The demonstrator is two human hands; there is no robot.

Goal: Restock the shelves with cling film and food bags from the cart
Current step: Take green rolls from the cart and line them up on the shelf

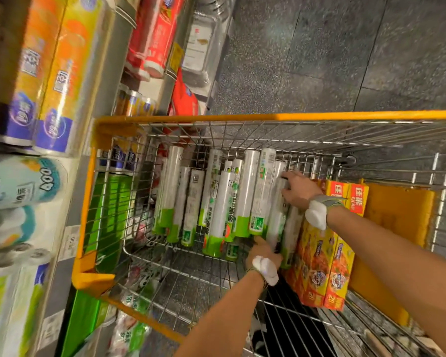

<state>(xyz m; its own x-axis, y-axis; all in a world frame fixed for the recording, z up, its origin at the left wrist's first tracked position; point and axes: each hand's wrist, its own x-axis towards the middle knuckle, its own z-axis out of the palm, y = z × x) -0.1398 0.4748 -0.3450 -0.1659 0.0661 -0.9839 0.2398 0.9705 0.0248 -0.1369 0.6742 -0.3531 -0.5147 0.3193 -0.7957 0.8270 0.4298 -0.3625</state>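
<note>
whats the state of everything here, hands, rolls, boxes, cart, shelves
left hand, gripping the green lower ends of a few rolls
right hand, fingers curled over the top ends of the same rolls
held rolls, between both hands, not yet out of the cart
other rolls, loose, lying side by side in the cart
yellow boxes, closed, side by side next to the rolls
cart, partly filled
shelves, stocked

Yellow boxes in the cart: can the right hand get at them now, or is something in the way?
Probably yes: the yellow boxes lie uncovered just beside the right hand. But that hand grips the rolls, so it must release them first.
</note>
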